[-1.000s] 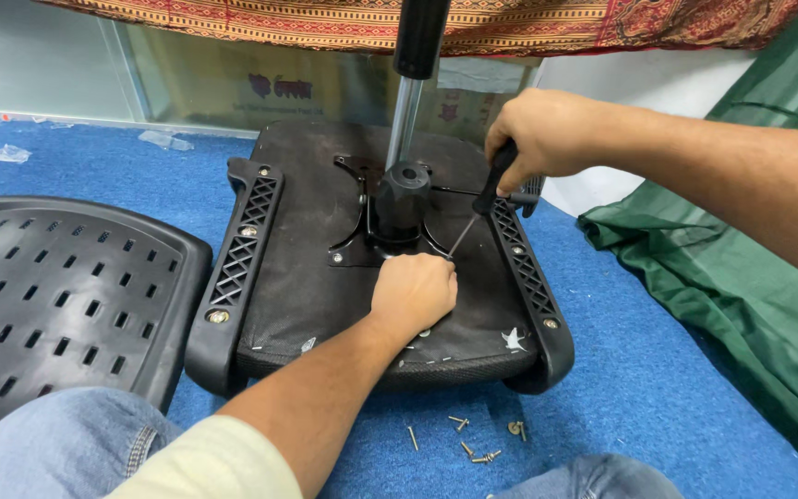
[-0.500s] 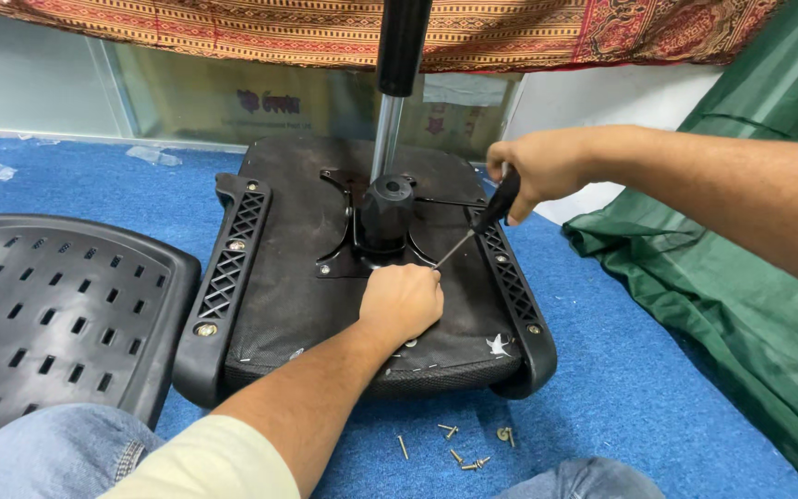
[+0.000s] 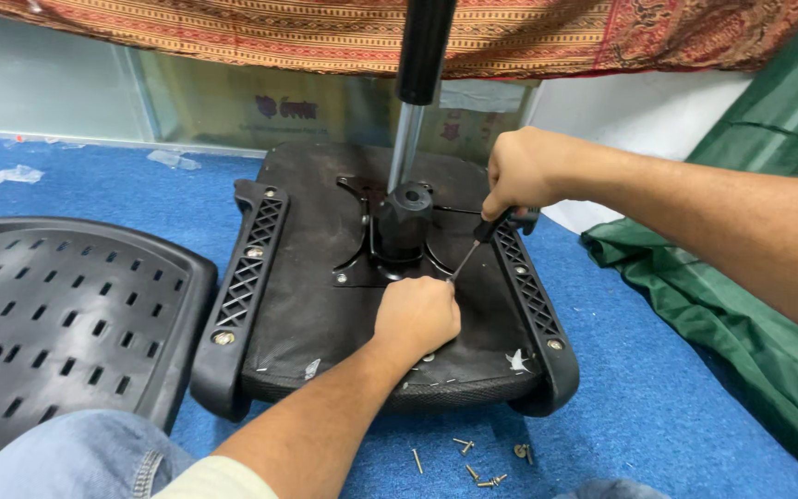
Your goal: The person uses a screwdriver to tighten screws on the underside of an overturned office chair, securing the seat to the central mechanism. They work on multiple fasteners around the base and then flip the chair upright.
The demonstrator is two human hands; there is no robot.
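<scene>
An upturned black office chair seat [image 3: 316, 305] lies on the blue carpet, its metal mechanism plate [image 3: 359, 263] and gas cylinder [image 3: 408, 139] pointing up. My right hand [image 3: 521, 171] grips the black handle of a screwdriver [image 3: 477, 242]. Its shaft slants down to the plate's near right corner. My left hand [image 3: 417, 314] is closed in a fist on the seat right at the screwdriver tip; what its fingers pinch is hidden.
A black perforated chair backrest [image 3: 57, 314] lies at the left. Several loose screws [image 3: 473, 457] are scattered on the carpet in front of the seat. Green cloth [image 3: 750, 305] is heaped at the right. A patterned cloth [image 3: 233, 28] hangs behind.
The view has shifted slightly. My right hand has lowered and tilted the screwdriver closer to my left fist. The left hand stays at the same spot on the seat.
</scene>
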